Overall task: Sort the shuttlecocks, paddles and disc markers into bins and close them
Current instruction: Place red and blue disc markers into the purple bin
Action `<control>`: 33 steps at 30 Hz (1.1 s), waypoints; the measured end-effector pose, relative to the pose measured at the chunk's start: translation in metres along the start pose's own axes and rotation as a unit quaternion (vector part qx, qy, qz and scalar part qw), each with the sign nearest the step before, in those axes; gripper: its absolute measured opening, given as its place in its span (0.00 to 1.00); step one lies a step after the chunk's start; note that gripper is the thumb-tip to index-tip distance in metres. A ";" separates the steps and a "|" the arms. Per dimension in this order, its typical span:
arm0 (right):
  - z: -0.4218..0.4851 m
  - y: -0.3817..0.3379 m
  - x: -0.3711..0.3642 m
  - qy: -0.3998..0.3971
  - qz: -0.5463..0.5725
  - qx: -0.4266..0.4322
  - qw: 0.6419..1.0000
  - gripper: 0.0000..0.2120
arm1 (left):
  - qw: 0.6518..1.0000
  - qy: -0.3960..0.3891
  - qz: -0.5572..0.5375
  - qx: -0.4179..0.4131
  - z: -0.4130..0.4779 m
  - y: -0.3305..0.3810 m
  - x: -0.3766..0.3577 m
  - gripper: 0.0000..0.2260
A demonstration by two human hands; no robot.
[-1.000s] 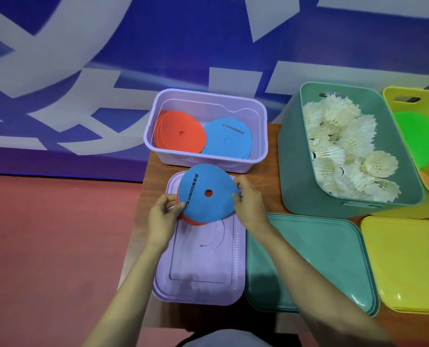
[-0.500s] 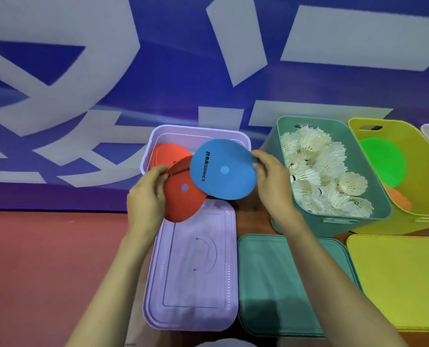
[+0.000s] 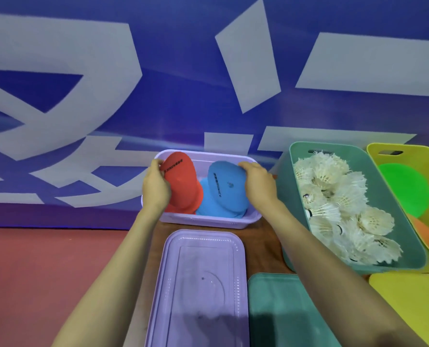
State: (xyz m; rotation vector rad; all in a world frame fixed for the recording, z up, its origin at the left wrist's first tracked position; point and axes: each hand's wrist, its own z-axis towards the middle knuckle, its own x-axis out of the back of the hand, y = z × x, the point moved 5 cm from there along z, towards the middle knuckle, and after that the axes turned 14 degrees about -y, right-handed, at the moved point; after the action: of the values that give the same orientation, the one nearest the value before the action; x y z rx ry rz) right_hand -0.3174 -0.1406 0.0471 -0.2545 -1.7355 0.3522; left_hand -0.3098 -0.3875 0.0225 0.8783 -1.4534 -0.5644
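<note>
Fingers, left (image 3: 159, 164): curled over the top edge of the red disc (image 3: 183, 189); I see the left hand (image 3: 156, 190) gripping it.
Fingers, right (image 3: 246, 165): curled over the top edge of the blue disc (image 3: 227, 190); I see the right hand (image 3: 258, 184) gripping it.
Red disc: below the left fingers, tilted inside the purple bin (image 3: 208, 222), black lettering near its upper rim.
Blue disc: below the right fingers, just beside the red disc, tilted over a second blue disc (image 3: 204, 209) lying lower in the same bin.
Purple bin: around both held discs, open.
Purple lid (image 3: 201, 284): nearer me than the fingers, flat on the table (image 3: 261, 241), between the forearms.
Green bin (image 3: 292, 196): just right of the right fingers, open, filled with white shuttlecocks (image 3: 333, 196).
Yellow bin (image 3: 413, 152): well right of the fingers, open; it holds a green round piece (image 3: 403, 189) and an orange piece (image 3: 426, 232). I cannot tell whether these are paddles.
Green lid (image 3: 283, 311): nearer me, under the right forearm.
Yellow lid (image 3: 413, 296): nearer me, far right.
Blue-and-white banner (image 3: 183, 71): beyond the fingers.
</note>
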 end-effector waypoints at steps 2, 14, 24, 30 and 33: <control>0.019 0.002 -0.012 -0.046 0.006 -0.022 0.999 0.22 | 0.999 -0.040 0.028 0.016 0.019 -0.009 -0.009 0.19; 0.074 0.017 -0.069 -0.137 0.023 -0.061 0.988 0.31 | 0.933 -0.144 0.328 -0.025 0.059 -0.035 -0.049 0.20; 0.029 0.035 -0.101 -0.113 -0.030 -0.058 0.991 0.25 | 0.916 -0.172 0.358 -0.061 0.034 -0.067 -0.057 0.18; 0.015 0.033 -0.098 -0.115 -0.015 -0.038 0.992 0.24 | 0.903 -0.177 0.390 -0.040 0.013 -0.075 -0.059 0.19; 0.006 0.026 -0.092 -0.093 -0.004 0.014 0.996 0.20 | 0.913 -0.176 0.367 -0.028 0.005 -0.073 -0.053 0.19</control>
State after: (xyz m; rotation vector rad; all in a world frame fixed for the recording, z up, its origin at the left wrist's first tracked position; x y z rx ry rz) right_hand -0.3063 -0.1506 -0.0473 -0.2000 -1.9118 0.4047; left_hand -0.3055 -0.3894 -0.0679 0.1313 -1.9375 -0.1892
